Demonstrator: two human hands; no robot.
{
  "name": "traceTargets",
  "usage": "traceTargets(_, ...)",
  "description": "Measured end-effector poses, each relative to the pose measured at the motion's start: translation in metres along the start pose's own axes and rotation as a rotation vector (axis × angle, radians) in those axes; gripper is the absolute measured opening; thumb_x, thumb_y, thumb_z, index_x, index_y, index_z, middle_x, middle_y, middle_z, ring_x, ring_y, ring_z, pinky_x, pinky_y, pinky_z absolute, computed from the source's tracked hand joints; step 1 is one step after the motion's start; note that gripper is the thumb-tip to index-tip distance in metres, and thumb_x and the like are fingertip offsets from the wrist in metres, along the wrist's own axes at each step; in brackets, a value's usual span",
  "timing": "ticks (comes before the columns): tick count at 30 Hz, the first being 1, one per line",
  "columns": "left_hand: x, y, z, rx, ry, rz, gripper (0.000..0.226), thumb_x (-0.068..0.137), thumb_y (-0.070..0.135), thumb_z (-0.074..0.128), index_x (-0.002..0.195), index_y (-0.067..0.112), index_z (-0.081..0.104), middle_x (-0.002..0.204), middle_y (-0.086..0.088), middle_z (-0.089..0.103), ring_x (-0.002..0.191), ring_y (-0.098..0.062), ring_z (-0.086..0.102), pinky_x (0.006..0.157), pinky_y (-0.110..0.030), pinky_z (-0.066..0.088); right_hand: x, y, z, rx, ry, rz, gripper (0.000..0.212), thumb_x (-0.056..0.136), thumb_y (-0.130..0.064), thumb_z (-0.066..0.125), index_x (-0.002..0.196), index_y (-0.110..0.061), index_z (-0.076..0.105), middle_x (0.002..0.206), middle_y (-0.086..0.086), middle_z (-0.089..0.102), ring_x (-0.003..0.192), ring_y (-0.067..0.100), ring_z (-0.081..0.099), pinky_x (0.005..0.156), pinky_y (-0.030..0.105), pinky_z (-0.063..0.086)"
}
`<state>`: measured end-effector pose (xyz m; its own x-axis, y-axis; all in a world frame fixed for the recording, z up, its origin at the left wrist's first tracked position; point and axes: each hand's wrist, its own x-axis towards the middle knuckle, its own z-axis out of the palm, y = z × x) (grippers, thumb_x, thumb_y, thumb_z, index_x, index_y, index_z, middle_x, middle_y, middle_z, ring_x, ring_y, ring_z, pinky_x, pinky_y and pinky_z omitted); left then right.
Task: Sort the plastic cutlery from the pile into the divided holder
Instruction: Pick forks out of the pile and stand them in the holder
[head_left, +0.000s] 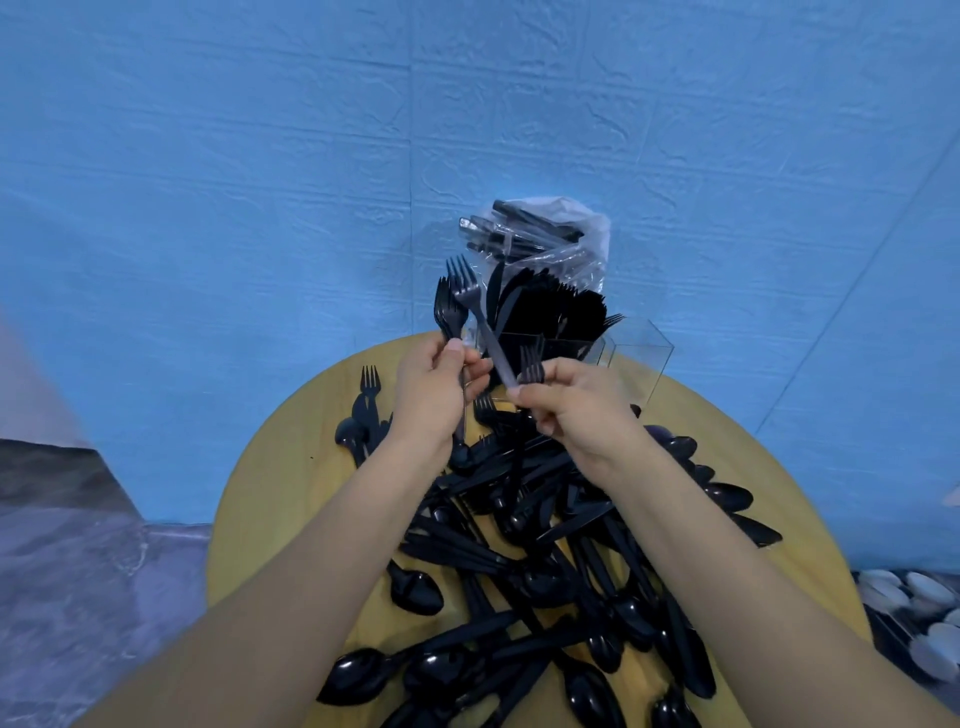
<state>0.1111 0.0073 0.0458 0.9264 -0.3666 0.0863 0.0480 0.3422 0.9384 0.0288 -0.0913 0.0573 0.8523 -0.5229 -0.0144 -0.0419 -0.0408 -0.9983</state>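
Both hands gripped black forks (tines up), best dropped handle-first into the holder.

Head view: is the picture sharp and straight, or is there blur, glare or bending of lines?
Head view: wide-angle bending curves the round table and stretches both forearms; the fork the right hand pinches looks slightly motion-blurred; the clear holder is hard to make out; spoons show small highlights.
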Motion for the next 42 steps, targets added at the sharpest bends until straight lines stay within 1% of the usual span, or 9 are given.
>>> traceTargets(5,-0.005,0.004,0.013,-0.090,-0.029,-0.037,0.021,0.102,0.011,0.035,0.104,0.004,0.054,0.087,-0.006,0.062,0.074,-0.010,0.066,0.066,-0.023,0.057,-0.008,0.005,0.000,-0.013,-0.054,0.027,0.017,0.077,0.004,0.069,0.072,-0.010,0.060,0.060,0.001,0.055,0.048,0.006,0.043,0.045,0.017,0.035)
traceTargets(12,-0.008,0.008,0.018,-0.141,-0.032,-0.080,0.017,0.101,0.012,0.040,0.103,0.008,0.056,0.085,-0.005,0.063,0.074,-0.011,0.064,0.068,-0.022,0.056,-0.010,0.005,-0.006,-0.011,-0.069,0.044,0.015,0.077,0.003,0.070,0.075,-0.008,0.061,0.061,0.001,0.054,0.049,0.006,0.044,0.046,0.016,0.037)
traceTargets(20,-0.014,0.001,0.004,0.272,-0.088,0.044,0.027,0.102,0.014,0.036,0.123,0.004,0.049,0.085,-0.003,0.058,0.072,-0.009,0.060,0.068,-0.020,0.056,-0.007,-0.012,-0.013,-0.101,0.100,-0.118,0.014,0.080,-0.010,0.074,0.073,-0.011,0.061,0.056,-0.006,0.057,0.049,0.004,0.050,0.049,0.016,0.042)
traceTargets(26,-0.035,-0.002,0.008,0.498,-0.220,0.189,0.018,0.101,0.016,0.037,0.112,0.019,0.051,0.085,0.006,0.061,0.082,-0.009,0.062,0.074,-0.019,0.051,0.003,-0.020,0.004,-0.337,0.205,-0.188,0.016,0.091,-0.022,0.060,0.080,-0.011,0.061,0.064,0.001,0.057,0.057,0.015,0.056,0.069,0.038,0.051)
traceTargets(30,-0.040,-0.003,0.006,0.659,-0.216,0.335,0.013,0.100,0.017,0.040,0.110,0.023,0.046,0.082,0.017,0.056,0.068,0.010,0.057,0.061,-0.006,0.043,0.001,-0.022,0.013,-0.478,0.227,-0.191,0.023,0.092,-0.015,0.046,0.089,0.003,0.060,0.078,0.017,0.066,0.076,0.033,0.065,0.071,0.044,0.054)
traceTargets(34,-0.038,-0.007,0.002,0.661,-0.228,0.313,0.014,0.101,0.019,0.037,0.111,0.026,0.044,0.083,0.007,0.064,0.067,-0.004,0.064,0.065,-0.023,0.053,-0.001,-0.023,0.016,-0.473,0.106,-0.138,0.023,0.094,-0.013,0.040,0.093,0.004,0.055,0.077,0.017,0.065,0.072,0.032,0.062,0.076,0.051,0.054)
traceTargets(36,-0.036,-0.009,0.000,0.679,-0.233,0.296,0.021,0.102,0.018,0.035,0.120,0.021,0.044,0.080,0.006,0.063,0.063,-0.001,0.062,0.061,-0.018,0.051,-0.002,-0.023,0.017,-0.491,0.022,-0.135,0.022,0.098,-0.015,0.038,0.090,0.000,0.052,0.074,0.012,0.062,0.069,0.026,0.060,0.078,0.048,0.055)
traceTargets(39,-0.032,-0.010,-0.002,0.657,-0.250,0.255,0.023,0.102,0.016,0.034,0.122,0.018,0.045,0.074,0.008,0.059,0.054,0.007,0.055,0.054,-0.009,0.042,-0.004,-0.025,0.014,-0.520,-0.086,-0.151,0.026,0.101,-0.015,0.037,0.076,-0.013,0.046,0.067,0.003,0.056,0.060,0.015,0.055,0.066,0.032,0.052)
traceTargets(42,-0.025,-0.010,0.000,0.608,-0.282,0.215,0.022,0.101,0.016,0.036,0.120,0.021,0.045,0.073,0.010,0.057,0.054,0.003,0.052,0.060,-0.020,0.046,0.003,-0.023,0.006,-0.397,-0.054,-0.175,0.029,0.098,-0.014,0.049,0.069,-0.014,0.051,0.061,0.003,0.054,0.050,0.008,0.052,0.053,0.018,0.046)
